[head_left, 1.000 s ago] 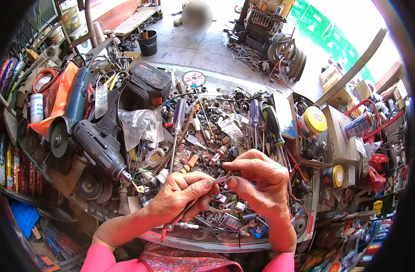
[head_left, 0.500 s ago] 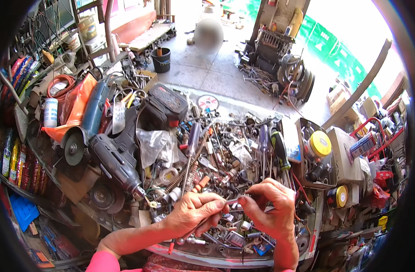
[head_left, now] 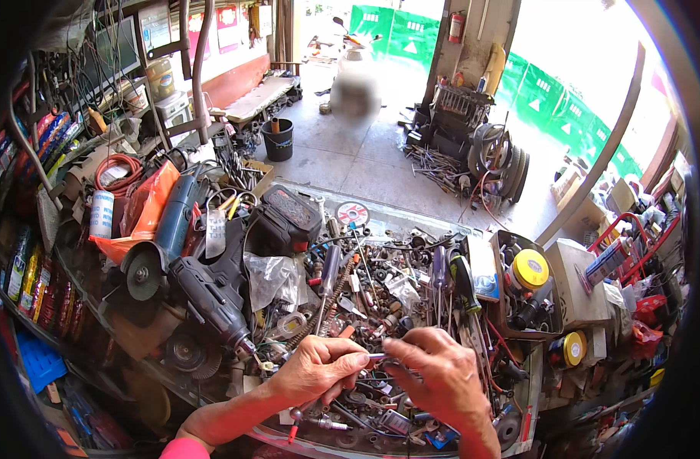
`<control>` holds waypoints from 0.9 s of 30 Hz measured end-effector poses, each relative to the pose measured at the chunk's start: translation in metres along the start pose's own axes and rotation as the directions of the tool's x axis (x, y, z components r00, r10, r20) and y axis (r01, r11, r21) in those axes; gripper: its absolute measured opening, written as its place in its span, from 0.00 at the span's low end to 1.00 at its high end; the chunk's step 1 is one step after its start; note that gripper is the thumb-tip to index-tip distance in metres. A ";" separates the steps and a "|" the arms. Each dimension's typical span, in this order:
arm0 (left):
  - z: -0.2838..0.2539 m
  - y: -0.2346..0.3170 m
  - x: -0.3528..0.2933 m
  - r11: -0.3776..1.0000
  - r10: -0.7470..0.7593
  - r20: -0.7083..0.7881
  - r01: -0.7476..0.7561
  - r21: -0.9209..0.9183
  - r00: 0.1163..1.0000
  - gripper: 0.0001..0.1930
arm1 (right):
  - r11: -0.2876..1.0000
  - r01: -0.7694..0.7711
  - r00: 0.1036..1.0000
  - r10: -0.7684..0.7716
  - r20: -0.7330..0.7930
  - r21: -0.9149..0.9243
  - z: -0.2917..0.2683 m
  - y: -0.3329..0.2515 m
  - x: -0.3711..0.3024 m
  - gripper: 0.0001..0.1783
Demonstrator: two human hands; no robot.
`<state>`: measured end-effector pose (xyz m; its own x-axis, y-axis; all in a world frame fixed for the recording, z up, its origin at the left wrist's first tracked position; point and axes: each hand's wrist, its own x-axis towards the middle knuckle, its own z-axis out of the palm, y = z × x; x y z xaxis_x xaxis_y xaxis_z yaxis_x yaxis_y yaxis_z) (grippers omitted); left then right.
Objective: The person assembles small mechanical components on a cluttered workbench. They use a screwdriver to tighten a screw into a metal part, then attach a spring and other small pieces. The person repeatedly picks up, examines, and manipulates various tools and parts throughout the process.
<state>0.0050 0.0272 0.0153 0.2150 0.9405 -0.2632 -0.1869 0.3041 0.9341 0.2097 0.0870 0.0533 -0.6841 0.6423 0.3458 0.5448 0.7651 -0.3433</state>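
Note:
My left hand (head_left: 323, 369) is closed, pinching a short thin rod (head_left: 376, 356) between thumb and forefinger. The rod points right, and its exact kind is too small to make out. At its other end, my right hand (head_left: 438, 371) has its fingers curled and pressed together, slightly smeared by motion. Both hands are just above a bench heaped with small metal parts (head_left: 376, 310). Below my left wrist lies a slim piece with a red tip (head_left: 292, 434), close to a spark plug (head_left: 327, 423).
A cordless impact wrench (head_left: 212, 298) and an angle grinder (head_left: 170, 222) lie left of the heap. Screwdrivers (head_left: 465, 283) stand at its right, beside a box with a yellow-lidded jar (head_left: 530, 269). Beyond the bench are a black bucket (head_left: 277, 141) and a blurred person (head_left: 355, 99).
The view has tilted up, bringing more of the floor and street in. My right hand has turned over the rod's end, its back now showing. The left hand keeps its pinch.

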 end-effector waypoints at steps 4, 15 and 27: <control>0.003 0.016 -0.006 0.952 0.108 0.118 -0.137 0.274 0.987 0.12 | 0.990 0.074 0.997 -0.077 -0.016 -0.117 0.012 -0.016 -0.006 0.14; 0.022 0.027 0.003 0.967 0.253 -0.103 -0.254 0.009 0.962 0.13 | 0.317 -0.167 0.879 0.476 -0.005 0.934 0.008 -0.001 0.001 0.12; 0.040 -0.006 0.015 0.927 0.339 -0.201 -0.363 -0.095 0.919 0.16 | 0.447 -0.137 0.879 0.467 -0.100 0.884 0.021 -0.014 0.006 0.09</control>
<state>0.0479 0.0339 0.0157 -0.0581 0.9980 0.0265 -0.3425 -0.0449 0.9384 0.1881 0.0792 0.0416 -0.2983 0.9262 0.2307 -0.0913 0.2129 -0.9728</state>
